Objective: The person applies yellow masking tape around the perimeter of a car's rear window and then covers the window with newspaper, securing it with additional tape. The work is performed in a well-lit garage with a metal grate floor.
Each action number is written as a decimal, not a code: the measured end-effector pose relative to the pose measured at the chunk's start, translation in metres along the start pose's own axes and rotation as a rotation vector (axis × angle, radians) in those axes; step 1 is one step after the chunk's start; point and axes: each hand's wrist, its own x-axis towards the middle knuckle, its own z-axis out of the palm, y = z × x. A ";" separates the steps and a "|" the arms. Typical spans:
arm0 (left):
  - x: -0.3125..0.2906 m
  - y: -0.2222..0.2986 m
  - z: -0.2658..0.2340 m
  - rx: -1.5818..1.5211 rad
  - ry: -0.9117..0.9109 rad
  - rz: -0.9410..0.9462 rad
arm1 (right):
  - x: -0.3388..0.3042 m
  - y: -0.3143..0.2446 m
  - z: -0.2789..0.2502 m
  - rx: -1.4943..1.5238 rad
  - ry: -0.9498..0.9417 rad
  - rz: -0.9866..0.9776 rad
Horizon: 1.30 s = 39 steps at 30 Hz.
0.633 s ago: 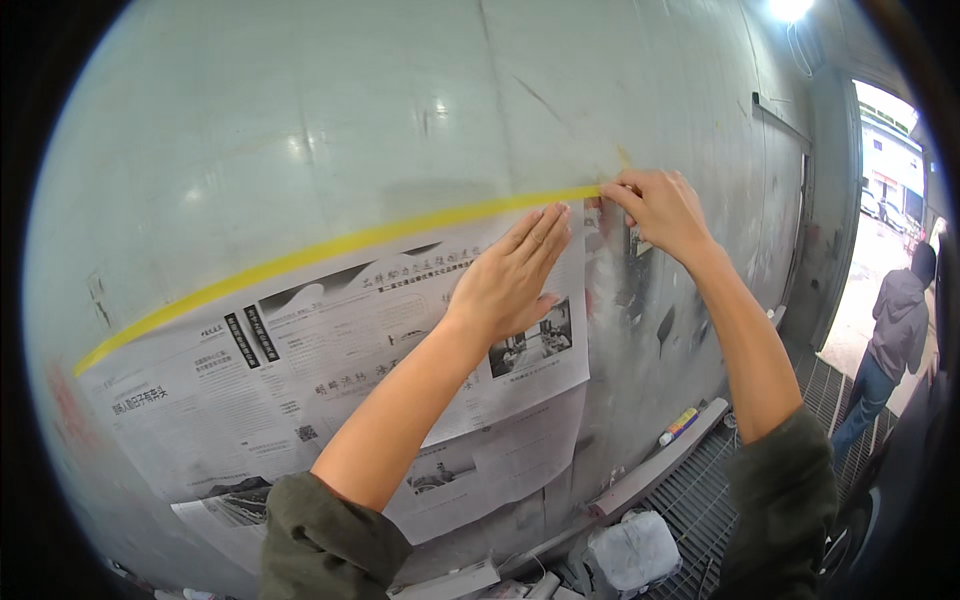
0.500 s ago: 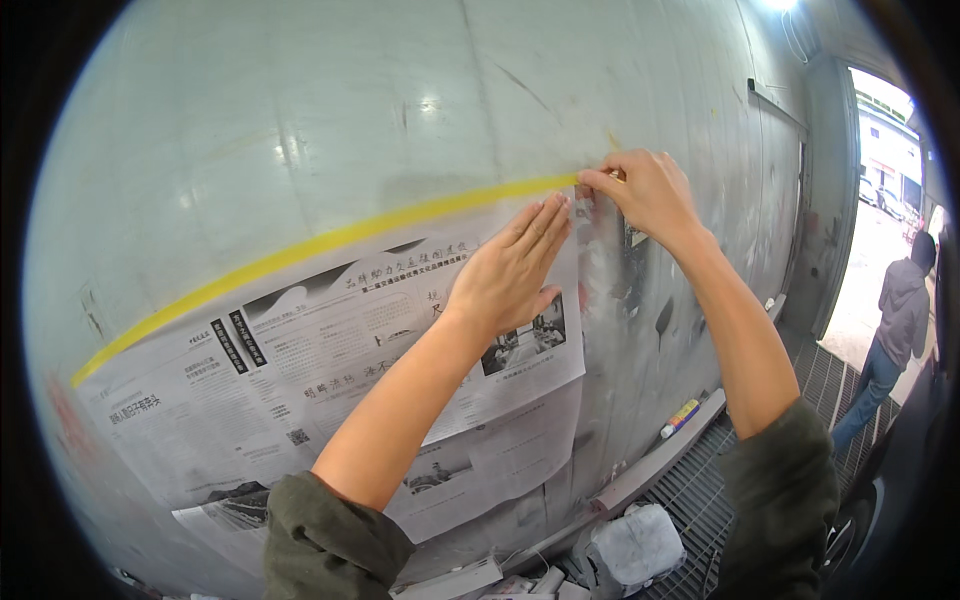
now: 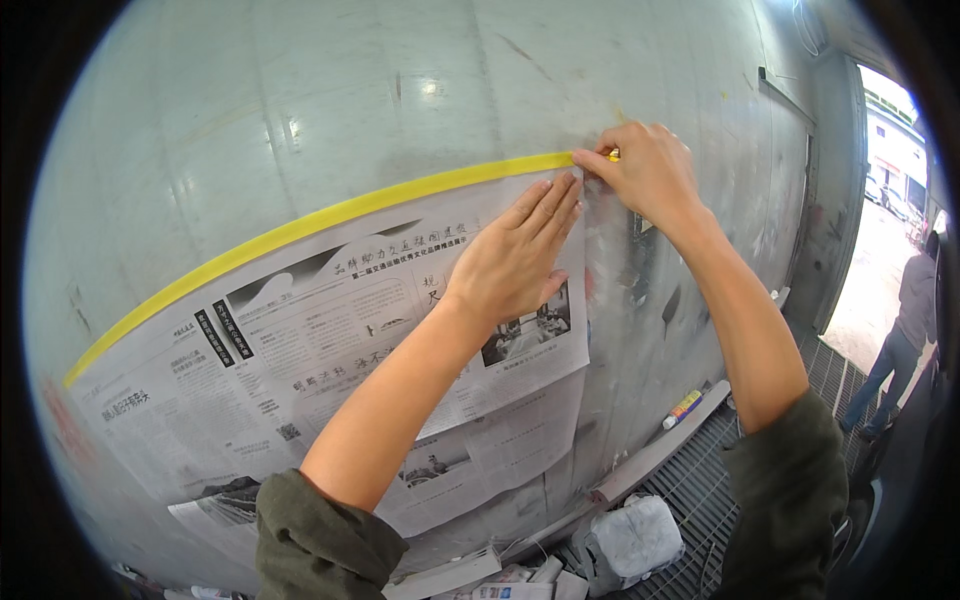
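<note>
Far left, well out from both hands' fingers: yellow tape (image 3: 430, 182) begins, climbing rightward as one long strip along the newspaper's (image 3: 330, 310) top edge. It appears to hang the paper on the grey-green wall (image 3: 350, 90); the lower part of the paper falls away below the left wrist.

Middle: left hand (image 3: 520, 245) flat on the paper near its upper right corner, fingers together and extended, thumb apart, gripping nothing. Probably pressed there to hold the paper flat against the wall and stop the corner lifting. Tape passes just above these fingertips; the paper's printed face spreads under the palm and off to its left.

Right of that: right hand (image 3: 645, 170) raised slightly higher, thumb and fingers pinched on the tape's right end. The pinch seems meant to hold the strip taut and in line with the edge. Tape runs leftward from the thumb tip; a scrap of yellow shows between the fingers. Paper corner lies just below the pinch.

Below the right fingers, well apart: a yellow-and-blue tube (image 3: 683, 409) on a ledge (image 3: 655, 450).
</note>
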 end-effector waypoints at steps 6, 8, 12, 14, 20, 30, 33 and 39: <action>0.003 0.002 -0.002 0.049 0.083 -0.142 | -0.004 -0.011 -0.001 -0.082 0.012 0.018; 0.004 0.005 -0.001 0.052 0.088 -0.152 | -0.005 -0.005 0.006 -0.115 0.050 0.015; -0.008 -0.001 -0.014 -0.023 0.078 -0.170 | -0.002 -0.002 0.006 -0.109 0.013 0.055; -0.032 -0.011 -0.025 -0.036 0.114 -0.198 | -0.001 -0.004 0.001 -0.095 -0.017 0.077; -0.144 -0.057 -0.086 0.047 0.113 -0.334 | -0.003 -0.002 0.015 -0.027 0.067 0.025; -0.326 -0.134 -0.188 0.348 0.010 -0.559 | 0.000 0.004 0.013 -0.069 0.045 0.044; -0.373 -0.150 -0.217 0.415 -0.028 -0.596 | 0.002 -0.008 0.008 -0.023 -0.082 0.146; -0.449 -0.181 -0.229 0.408 -0.018 -0.726 | -0.013 0.036 0.006 -0.210 0.124 -0.062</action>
